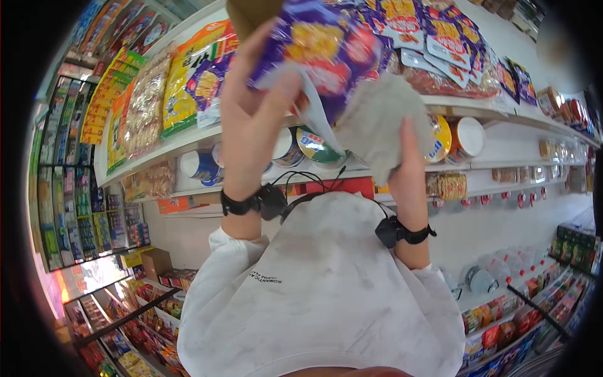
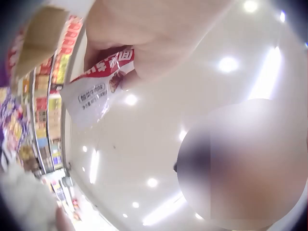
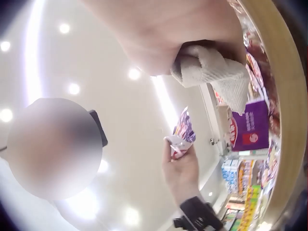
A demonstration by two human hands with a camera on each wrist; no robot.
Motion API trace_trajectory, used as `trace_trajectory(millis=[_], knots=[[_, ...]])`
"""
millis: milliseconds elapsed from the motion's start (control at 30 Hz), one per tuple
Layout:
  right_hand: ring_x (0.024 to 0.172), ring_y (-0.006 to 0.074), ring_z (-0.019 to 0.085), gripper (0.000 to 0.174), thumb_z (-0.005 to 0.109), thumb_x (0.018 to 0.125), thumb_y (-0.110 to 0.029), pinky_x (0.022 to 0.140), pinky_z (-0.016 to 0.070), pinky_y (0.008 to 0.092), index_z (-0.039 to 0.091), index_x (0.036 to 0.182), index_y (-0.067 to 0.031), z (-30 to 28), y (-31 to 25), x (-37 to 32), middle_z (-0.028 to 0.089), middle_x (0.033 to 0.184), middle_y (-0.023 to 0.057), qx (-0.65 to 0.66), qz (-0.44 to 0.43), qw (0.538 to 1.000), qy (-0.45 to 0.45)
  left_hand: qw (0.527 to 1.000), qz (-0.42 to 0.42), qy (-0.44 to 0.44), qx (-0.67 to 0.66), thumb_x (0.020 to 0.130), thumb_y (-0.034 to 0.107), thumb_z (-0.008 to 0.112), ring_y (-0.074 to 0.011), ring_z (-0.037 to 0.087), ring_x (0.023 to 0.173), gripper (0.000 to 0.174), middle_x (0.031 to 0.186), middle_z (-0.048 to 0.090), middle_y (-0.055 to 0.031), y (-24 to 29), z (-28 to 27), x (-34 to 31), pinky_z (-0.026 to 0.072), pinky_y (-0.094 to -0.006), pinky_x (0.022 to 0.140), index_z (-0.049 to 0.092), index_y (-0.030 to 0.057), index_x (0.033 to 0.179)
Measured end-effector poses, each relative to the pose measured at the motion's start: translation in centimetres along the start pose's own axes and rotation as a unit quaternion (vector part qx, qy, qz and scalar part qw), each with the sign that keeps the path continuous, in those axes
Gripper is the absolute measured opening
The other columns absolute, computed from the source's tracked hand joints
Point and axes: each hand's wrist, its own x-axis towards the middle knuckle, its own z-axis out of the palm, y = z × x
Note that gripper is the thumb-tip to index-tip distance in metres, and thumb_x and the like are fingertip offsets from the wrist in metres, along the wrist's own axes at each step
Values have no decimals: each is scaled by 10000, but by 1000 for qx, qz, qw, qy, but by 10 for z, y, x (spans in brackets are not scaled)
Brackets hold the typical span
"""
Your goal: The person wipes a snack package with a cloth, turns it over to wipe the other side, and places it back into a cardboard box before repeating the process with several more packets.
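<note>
My left hand (image 1: 248, 125) pinches a purple snack packet (image 1: 326, 47) by its edge, raised over the front of the top shelf. The left wrist view shows a white and red printed part of this packet (image 2: 89, 98) sticking out from under the fingers. A crumpled off-white cloth (image 1: 383, 122) is gripped in my right hand (image 1: 411, 182), just right of the packet. From the right wrist, folds of the cloth (image 3: 211, 72) hang out of the curled hand, and the left hand (image 3: 182, 175) appears beyond, holding the packet upright.
More purple packets (image 1: 449, 41) are piled at the back right of the top shelf (image 1: 135, 157). Yellow and green bags (image 1: 188, 75) stand to the left. Tubs (image 1: 468, 138) line the shelf below. A cardboard flap (image 1: 251, 16) juts in above the left hand.
</note>
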Motion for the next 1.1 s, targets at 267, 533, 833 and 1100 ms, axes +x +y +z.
trace_trajectory(millis=[267, 533, 833, 1100], knots=[[902, 80, 647, 289, 718, 915, -165, 773, 514, 245, 636, 1132, 6, 42, -8, -8, 708, 1019, 42, -159, -62, 984, -51, 960, -214, -101, -148, 959, 203, 593, -163, 564, 1173, 532, 1336, 552, -110, -53, -18, -31, 463, -285, 978, 440, -43, 1405], [931, 90, 638, 367, 730, 905, -177, 785, 503, 243, 619, 1181, 39, 44, -3, 3, 699, 1090, 77, -247, -71, 965, -55, 951, -234, -39, -198, 999, 178, 590, -77, 662, 902, 304, 1079, 693, -58, -49, -27, -45, 537, -220, 770, 596, -19, 1231], [1347, 408, 307, 540, 449, 984, -278, 1124, 223, 504, 419, 1468, -39, 79, 2, 2, 347, 1489, 235, -462, -361, 795, -154, 992, -66, -31, -100, 1009, 87, 518, -174, 544, 1210, 428, 1334, 549, -114, -61, -10, -47, 434, -317, 1024, 410, -9, 1412], [1289, 267, 449, 448, 444, 1029, -347, 1083, 337, 423, 536, 1338, -35, 73, -30, 32, 493, 1400, 139, -349, -207, 909, -96, 967, -16, -228, 110, 994, 65, 513, -236, 612, 1068, 413, 1192, 614, -213, -47, -9, -46, 450, -326, 957, 422, -64, 1376]])
